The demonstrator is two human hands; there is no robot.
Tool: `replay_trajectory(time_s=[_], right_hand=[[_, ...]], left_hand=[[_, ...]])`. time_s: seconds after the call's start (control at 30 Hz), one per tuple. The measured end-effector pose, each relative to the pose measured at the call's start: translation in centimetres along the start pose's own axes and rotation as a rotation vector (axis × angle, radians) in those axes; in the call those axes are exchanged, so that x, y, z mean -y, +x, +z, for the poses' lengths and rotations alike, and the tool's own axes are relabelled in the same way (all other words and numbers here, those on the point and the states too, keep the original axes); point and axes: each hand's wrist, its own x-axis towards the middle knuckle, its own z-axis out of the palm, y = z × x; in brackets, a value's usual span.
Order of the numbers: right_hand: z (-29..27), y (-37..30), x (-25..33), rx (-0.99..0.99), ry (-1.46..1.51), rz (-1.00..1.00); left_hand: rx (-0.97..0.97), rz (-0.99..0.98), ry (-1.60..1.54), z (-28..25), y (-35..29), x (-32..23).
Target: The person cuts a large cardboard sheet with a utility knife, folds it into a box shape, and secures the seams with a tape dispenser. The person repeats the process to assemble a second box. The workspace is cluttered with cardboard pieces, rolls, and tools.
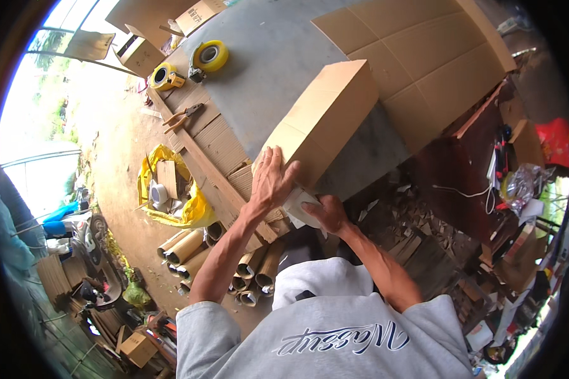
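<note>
A long closed cardboard box (325, 107) lies slantwise on the grey tabletop (259, 63), its near end toward me. My left hand (272, 175) rests on that near end, fingers stretched out along the cardboard and holding nothing. Just to its right, my right hand (327, 213) is closed around a white roll of tape (301, 208), which is up against the box's near end. The hand covers part of the roll, and I cannot tell whether any tape is stuck to the box.
Two yellow tape rolls in dispensers (210, 57) and pliers (186, 117) lie along the left side. A large cardboard sheet (423, 57) covers the far right. Below the table are a yellow sack (199, 211) and cardboard tubes (186, 246). Scraps litter the floor at right.
</note>
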Motion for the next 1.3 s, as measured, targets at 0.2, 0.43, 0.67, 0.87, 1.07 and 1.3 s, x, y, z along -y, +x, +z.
replay_trajectory(time_s=[0.2,0.43,0.67,0.87,1.07,1.3], right_hand=[[-0.3,-4.9,-4.6,-0.11,0.042,-0.121],[-2.3,-8.9,-11.0,-0.122,-0.139,0.017],[-1.6,-6.6,-9.4,-0.065,-0.045,0.051],[-0.4,-3.0,-3.1,-0.119,0.06,-0.136],[0.9,-1.3,-1.8,-0.059,-0.068,-0.113],[0.8,-0.5,0.8,-0.129,0.022,-0.139]], left_hand=[[-0.027,-0.021,0.086,-1.5,1.2,-2.0],[-0.038,0.035,0.048,-2.5,2.4,-0.5],[0.034,-0.053,-0.129,-5.3,4.5,2.3],[0.143,-0.111,-0.376,-7.7,8.2,7.8],[0.214,-0.12,-0.521,-8.4,10.9,13.6],[0.222,-0.142,-0.494,-8.7,13.0,16.9]])
